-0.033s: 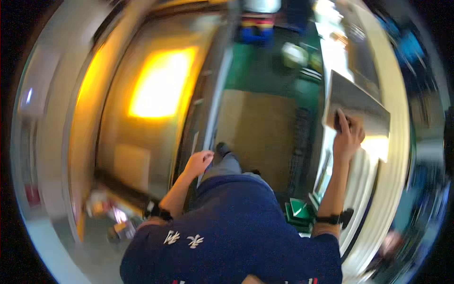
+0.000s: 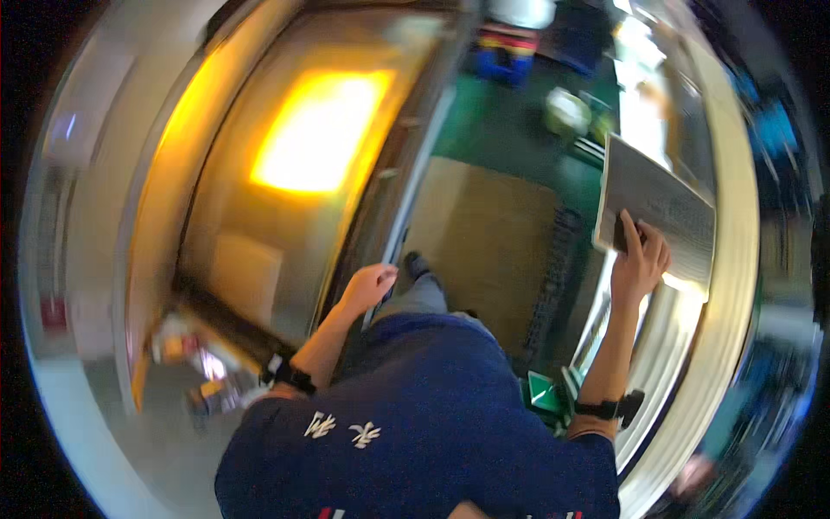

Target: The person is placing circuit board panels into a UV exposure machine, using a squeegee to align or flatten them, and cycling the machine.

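My right hand point(image 2: 640, 255) is at the right, its fingers bent over a small dark block point(image 2: 621, 233). It lies against the near side of a flat grey panel point(image 2: 661, 199) with a pale edge. Whether the block is fixed to the panel or loose, I cannot tell. My left hand point(image 2: 370, 287) is curled closed near the metal rail point(image 2: 421, 164) of a long cabinet on the left. Its fingertips are turned down, and anything within them is hidden.
A bright yellow-lit window point(image 2: 324, 130) fills part of the cabinet. A brown mat point(image 2: 484, 233) lies on the green floor, with my foot point(image 2: 417, 262) at its left edge. Pale ribbed edging point(image 2: 735, 259) runs along the right. Green pieces point(image 2: 545, 391) sit by my right forearm.
The whole view has shifted slightly, with the cabinet and floor now farther right. My right hand stays at the panel, and my left hand remains curled near the rail.
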